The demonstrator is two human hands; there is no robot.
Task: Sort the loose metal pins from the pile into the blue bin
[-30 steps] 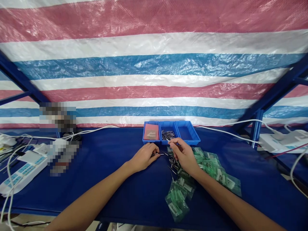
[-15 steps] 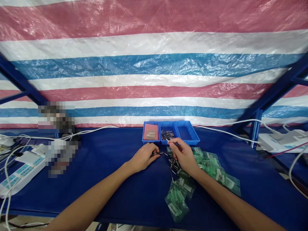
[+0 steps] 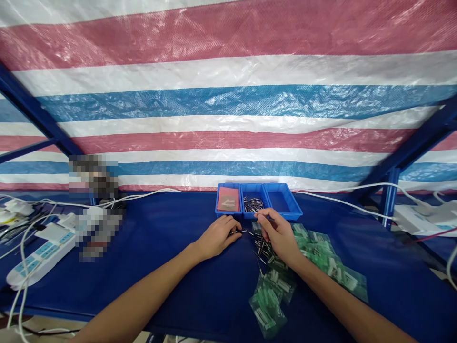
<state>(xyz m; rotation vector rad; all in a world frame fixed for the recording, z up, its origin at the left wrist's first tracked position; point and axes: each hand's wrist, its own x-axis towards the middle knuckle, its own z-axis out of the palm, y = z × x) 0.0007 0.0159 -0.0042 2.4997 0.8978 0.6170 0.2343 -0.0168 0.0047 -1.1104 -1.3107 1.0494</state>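
My left hand (image 3: pixel 218 237) rests on the blue table with its fingers curled round several thin dark metal pieces, their tips showing at the fingertips. To its right, my right hand (image 3: pixel 280 236) is pinched just in front of the middle blue bin; whatever lies between its fingertips is too small to name. Beneath and beside the right hand spreads a loose pile of thin metal pieces (image 3: pixel 262 248). More such pieces (image 3: pixel 253 205) lie in the middle bin (image 3: pixel 257 186). Green-tinted clear packets (image 3: pixel 267 309) lie in front of and to the right of the pile.
The left bin (image 3: pixel 218 202) holds a pink item with a small clear packet; the right bin (image 3: pixel 282 197) looks bare inside. Power strips (image 3: pixel 39 259) with white cables stand at the left and right. A striped sheet (image 3: pixel 228 105) hangs behind.
The whole view has shifted, so the bins and packets appear a little further right. Both hands keep nearly the same places relative to the bins.
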